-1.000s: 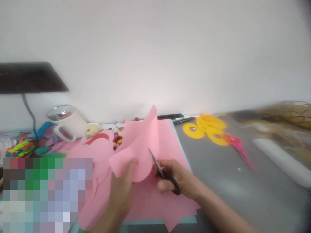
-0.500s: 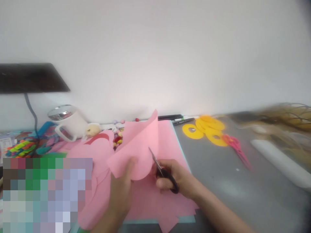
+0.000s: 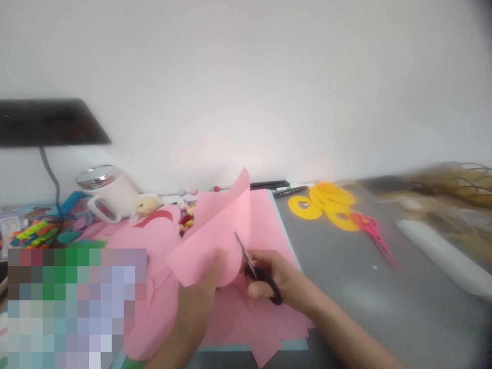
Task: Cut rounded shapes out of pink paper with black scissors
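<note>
My left hand [image 3: 200, 294] grips a curling sheet of pink paper [image 3: 215, 241] by its lower edge, thumb on top and the other fingers hidden beneath. The sheet's near edge is rounded, and its far corner stands up. In my right hand [image 3: 274, 277] is a pair of black-handled scissors [image 3: 265, 282], fingers through the loops. Their blades point up and to the left, at the right edge of the raised sheet. Below both hands lie more pink paper sheets [image 3: 269, 225] on a light-blue sheet, with a pink offcut [image 3: 267, 348] at the front.
Left of my hands lie cut pink shapes [image 3: 130, 246], a white mug [image 3: 115, 197] and colourful craft pieces [image 3: 33, 233]. To the right are yellow rings [image 3: 305, 207], pink scissors [image 3: 374, 236] and a white roll [image 3: 442, 256] on the grey table [image 3: 346, 307]. Black pens [image 3: 290, 192] lie by the wall.
My left hand has slid slightly right and its thumb reaches further onto the raised paper. The scissors and my right hand have hardly moved.
</note>
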Demonstrator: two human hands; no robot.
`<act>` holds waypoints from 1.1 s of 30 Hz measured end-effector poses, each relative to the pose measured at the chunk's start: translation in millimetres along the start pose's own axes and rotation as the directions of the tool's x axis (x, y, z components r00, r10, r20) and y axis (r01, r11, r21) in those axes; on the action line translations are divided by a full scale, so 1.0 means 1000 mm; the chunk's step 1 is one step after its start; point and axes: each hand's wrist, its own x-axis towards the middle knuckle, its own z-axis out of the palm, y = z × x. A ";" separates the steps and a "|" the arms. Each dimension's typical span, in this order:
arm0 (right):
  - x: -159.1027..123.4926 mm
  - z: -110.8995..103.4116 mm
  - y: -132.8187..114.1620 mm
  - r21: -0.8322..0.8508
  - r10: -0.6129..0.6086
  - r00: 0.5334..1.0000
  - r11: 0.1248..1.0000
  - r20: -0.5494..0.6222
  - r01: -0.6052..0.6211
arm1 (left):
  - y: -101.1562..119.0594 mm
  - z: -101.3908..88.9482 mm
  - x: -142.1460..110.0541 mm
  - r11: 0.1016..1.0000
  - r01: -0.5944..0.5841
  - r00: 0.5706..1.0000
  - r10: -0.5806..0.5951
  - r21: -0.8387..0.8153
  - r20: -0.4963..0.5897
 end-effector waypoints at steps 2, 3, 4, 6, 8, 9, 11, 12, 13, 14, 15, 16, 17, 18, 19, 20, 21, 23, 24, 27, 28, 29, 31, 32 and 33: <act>0.000 -0.002 0.000 0.012 -0.025 1.000 1.000 0.011 0.025 | -0.001 -0.001 0.001 1.000 -0.009 0.999 0.007 0.028 0.042; 0.000 -0.002 0.000 0.018 -0.036 0.999 0.999 0.016 0.035 | -0.002 -0.002 0.001 0.999 -0.011 0.998 0.008 0.044 0.068; 0.000 -0.003 -0.001 0.021 -0.043 0.999 0.999 0.018 0.043 | -0.004 -0.003 0.002 0.998 -0.007 0.996 0.002 0.059 0.088; 0.001 -0.003 -0.001 0.023 -0.052 0.998 0.998 0.023 0.052 | -0.007 -0.004 0.003 0.998 -0.007 0.993 -0.001 0.067 0.119; 0.001 -0.002 0.000 0.024 -0.053 0.998 0.998 0.024 0.052 | -0.008 -0.004 0.004 0.998 -0.019 0.992 0.012 0.052 0.129; 0.001 -0.002 0.000 0.023 -0.050 0.998 0.999 0.024 0.049 | -0.008 -0.004 0.005 0.999 -0.018 0.991 0.012 0.048 0.130; 0.001 -0.002 0.000 0.018 -0.045 0.999 0.999 0.024 0.044 | -0.008 -0.004 0.006 0.999 -0.003 0.992 -0.003 0.048 0.125; 0.001 -0.002 0.001 0.014 -0.045 0.999 0.999 0.023 0.044 | -0.008 -0.004 0.006 0.999 0.010 0.993 -0.016 0.051 0.121; 0.001 -0.002 0.000 0.010 -0.046 0.999 0.999 0.022 0.046 | -0.008 -0.004 0.006 0.999 0.018 0.992 -0.024 0.049 0.124; 0.001 -0.002 0.000 0.007 -0.048 0.999 0.999 0.021 0.048 | -0.008 -0.004 0.006 0.999 0.019 0.991 -0.026 0.051 0.129; 0.001 -0.002 0.000 0.006 -0.051 0.998 0.999 0.022 0.051 | -0.007 -0.004 0.006 0.998 0.014 0.991 -0.022 0.060 0.131; 0.001 -0.002 0.000 0.005 -0.053 0.998 0.999 0.022 0.053 | -0.007 -0.004 0.006 0.997 0.004 0.991 -0.013 0.073 0.133; 0.001 -0.002 0.000 0.003 -0.056 0.998 0.998 0.022 0.056 | -0.007 -0.004 0.005 0.996 -0.009 0.991 -0.004 0.091 0.137; 0.001 -0.002 0.000 0.000 -0.057 0.998 0.998 0.022 0.057 | -0.007 -0.004 0.005 0.994 -0.017 0.990 0.002 0.111 0.140; 0.001 -0.002 0.000 -0.005 -0.058 0.998 0.998 0.022 0.058 | -0.006 -0.005 0.004 0.992 -0.018 0.990 0.000 0.127 0.142; 0.001 -0.002 0.000 -0.011 -0.058 0.998 0.998 0.021 0.058 | -0.006 -0.005 0.004 0.991 -0.013 0.989 -0.007 0.136 0.146; 0.001 -0.002 0.000 -0.017 -0.056 0.998 0.998 0.019 0.057 | -0.005 -0.005 0.004 0.991 -0.003 0.988 -0.018 0.137 0.151; 0.001 -0.003 0.001 -0.028 -0.052 0.999 0.998 0.017 0.052 | -0.005 -0.006 0.005 0.991 0.010 0.987 -0.031 0.132 0.157; 0.002 -0.004 0.002 -0.032 -0.050 0.999 0.998 0.015 0.050 | -0.005 -0.006 0.006 0.991 0.014 0.986 -0.036 0.136 0.164; 0.002 -0.004 0.003 -0.036 -0.043 0.999 0.998 0.016 0.044 | -0.005 -0.007 0.009 0.985 0.007 0.979 -0.042 0.170 0.200; 0.002 -0.004 0.003 -0.035 -0.042 0.999 0.998 0.017 0.043 | -0.005 -0.007 0.010 0.984 0.003 0.978 -0.040 0.180 0.207; 0.002 -0.004 0.002 -0.033 -0.042 0.999 0.999 0.018 0.043 | -0.005 -0.007 0.010 0.982 0.002 0.977 -0.042 0.187 0.208; 0.002 -0.003 0.002 -0.030 -0.046 0.999 0.998 0.014 0.047 | -0.005 -0.007 0.010 0.982 0.002 0.980 -0.040 0.187 0.195; 0.002 -0.003 0.001 -0.029 -0.049 0.999 0.998 0.012 0.049 | -0.005 -0.006 0.010 0.984 0.008 0.982 -0.041 0.179 0.186; 0.002 -0.003 0.001 -0.029 -0.050 0.999 0.998 0.011 0.050 | -0.006 -0.006 0.010 0.986 0.011 0.983 -0.041 0.165 0.180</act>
